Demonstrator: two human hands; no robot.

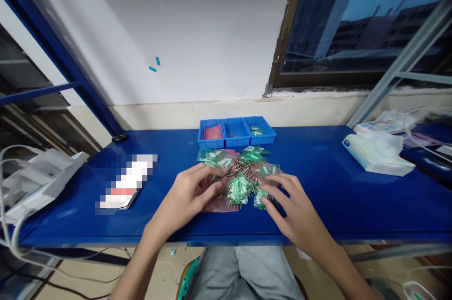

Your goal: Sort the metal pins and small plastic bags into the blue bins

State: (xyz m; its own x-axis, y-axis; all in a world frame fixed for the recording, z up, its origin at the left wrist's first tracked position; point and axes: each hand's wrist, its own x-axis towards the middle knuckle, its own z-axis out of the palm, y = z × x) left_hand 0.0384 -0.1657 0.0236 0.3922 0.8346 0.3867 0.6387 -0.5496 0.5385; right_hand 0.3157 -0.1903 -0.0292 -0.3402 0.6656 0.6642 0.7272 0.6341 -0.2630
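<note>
A pile of small screws (243, 168) lies at the middle of the blue table, mixed with clear and green plastic bags. My left hand (196, 191) curves around the pile's left side, thumb apart from the other fingers, and partly hides a pink sheet (221, 205) under the pile. Opposite it, my right hand (289, 198) has its fingers spread, their tips touching the bags on the right. Between both hands sits a shiny green bag (238, 190). Another bag with pale pieces inside (217, 158) rests at the pile's upper left.
Three joined blue bins (237, 141) stand behind the pile, with pink material in the left one and small bags in the right one. A blurred-out phone-like object (129, 182) lies left. Tissues (377, 153) stand right; a white power strip with cables (42, 180) is far left.
</note>
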